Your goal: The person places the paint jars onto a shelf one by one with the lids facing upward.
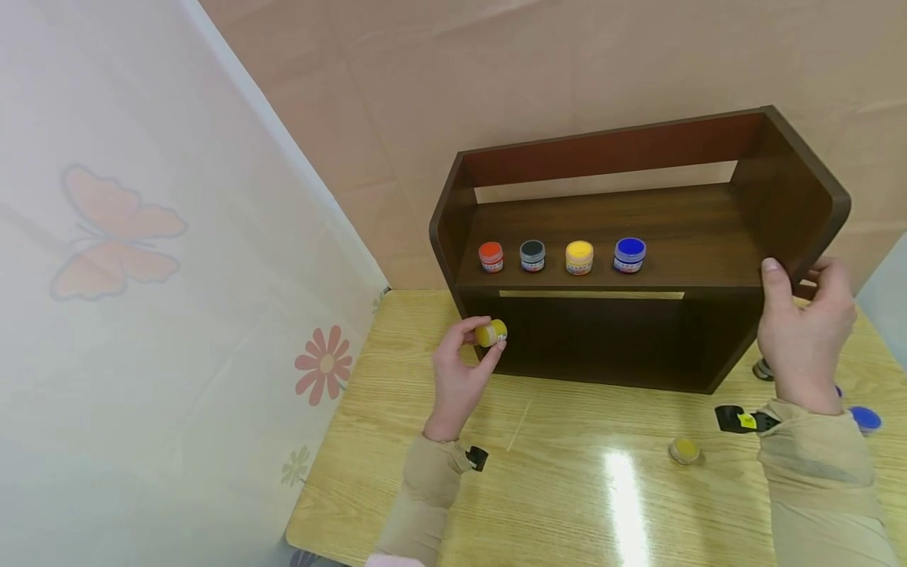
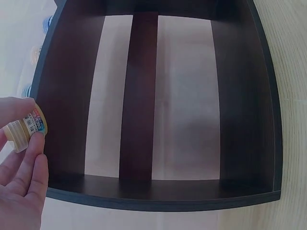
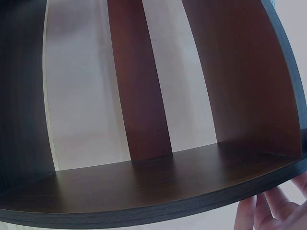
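Note:
My left hand (image 1: 457, 382) pinches a small paint jar (image 1: 492, 333) with a yellow lid between thumb and fingers. The jar is tipped on its side, just in front of the lower left of a dark brown wooden shelf (image 1: 687, 228). In the left wrist view, the jar's printed label (image 2: 34, 123) shows beside the shelf's edge. My right hand (image 1: 808, 339) grips the shelf's right side panel, thumb in front, other fingers behind. On the upper board stand a red jar (image 1: 491, 257), a black jar (image 1: 532, 256), a yellow jar (image 1: 579, 257) and a blue jar (image 1: 629, 255) in a row.
A jar with a yellow lid (image 1: 684, 450) stands on the wooden table (image 1: 567, 488) in front of the shelf. Right of the shelf are a dark jar (image 1: 763, 369) and a blue lid (image 1: 865, 420), partly behind my right arm. A patterned curtain (image 1: 212, 315) hangs at left.

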